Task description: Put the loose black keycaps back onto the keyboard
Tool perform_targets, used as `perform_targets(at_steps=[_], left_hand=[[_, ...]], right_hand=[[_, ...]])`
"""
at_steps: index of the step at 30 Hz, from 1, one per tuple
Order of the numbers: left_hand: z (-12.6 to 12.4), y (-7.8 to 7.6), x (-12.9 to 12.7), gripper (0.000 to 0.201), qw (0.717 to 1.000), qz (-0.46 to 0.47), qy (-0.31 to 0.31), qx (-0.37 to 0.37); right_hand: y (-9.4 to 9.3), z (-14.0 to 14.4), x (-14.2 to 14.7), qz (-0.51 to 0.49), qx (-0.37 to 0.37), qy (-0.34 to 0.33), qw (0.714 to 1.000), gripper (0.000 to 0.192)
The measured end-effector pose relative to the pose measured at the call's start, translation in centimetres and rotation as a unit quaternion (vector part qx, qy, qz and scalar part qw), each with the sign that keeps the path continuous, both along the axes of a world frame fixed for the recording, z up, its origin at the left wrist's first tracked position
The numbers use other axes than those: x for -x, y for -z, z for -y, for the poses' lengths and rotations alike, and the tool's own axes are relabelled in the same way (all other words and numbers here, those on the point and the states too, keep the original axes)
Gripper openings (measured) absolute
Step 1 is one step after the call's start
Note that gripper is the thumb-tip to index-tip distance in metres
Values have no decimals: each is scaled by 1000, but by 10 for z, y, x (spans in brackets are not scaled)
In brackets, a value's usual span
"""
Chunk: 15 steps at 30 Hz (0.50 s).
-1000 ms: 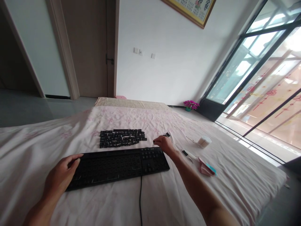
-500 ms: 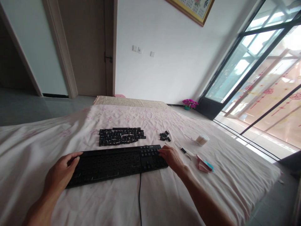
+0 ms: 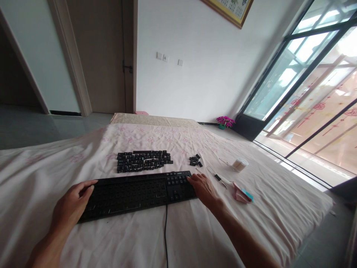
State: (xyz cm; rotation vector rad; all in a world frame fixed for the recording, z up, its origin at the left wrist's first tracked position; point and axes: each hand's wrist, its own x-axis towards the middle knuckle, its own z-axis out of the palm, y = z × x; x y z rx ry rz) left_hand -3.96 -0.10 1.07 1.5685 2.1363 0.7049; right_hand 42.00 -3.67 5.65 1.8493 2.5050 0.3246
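A black keyboard (image 3: 134, 192) with most keycaps removed lies on the pink sheet in front of me. My left hand (image 3: 71, 204) rests on its left end, steadying it. My right hand (image 3: 202, 187) lies at the keyboard's right end, fingertips on the number pad. Behind the keyboard, a neat block of removed keycaps (image 3: 143, 160) is laid out on the sheet. A small pile of a few more keycaps (image 3: 195, 160) sits to the right of that block, just beyond my right hand.
Right of the keyboard lie a thin tool (image 3: 219, 176), pink and blue cloths (image 3: 242, 194) and a round tub of cotton swabs (image 3: 240, 164). The keyboard's cable (image 3: 166, 238) runs toward me. The bed's right edge drops off near the window.
My right hand has pulled back from the small keycap pile to the keyboard's right end, leaving the keycaps on the sheet. My left hand has stayed on the left end.
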Motion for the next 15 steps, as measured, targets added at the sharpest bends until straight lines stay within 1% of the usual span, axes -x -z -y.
perform_targets(at_steps=[3,8,12,15], left_hand=[[0,1,1,40,1000,-5,-1,-1],[-1,2,2,42,1000,0,-4,11],[-4,6,5,42,1000,5,7,7],[-8,16,9,41,1000,8,0,-3]], right_hand=[[5,6,4,28,-15,12,999,35],[12,12,14,36,-32,19,999,40],[12,14,17,-6,-26,21,999,47],[10,9,4,-72,-15,10,997,43]])
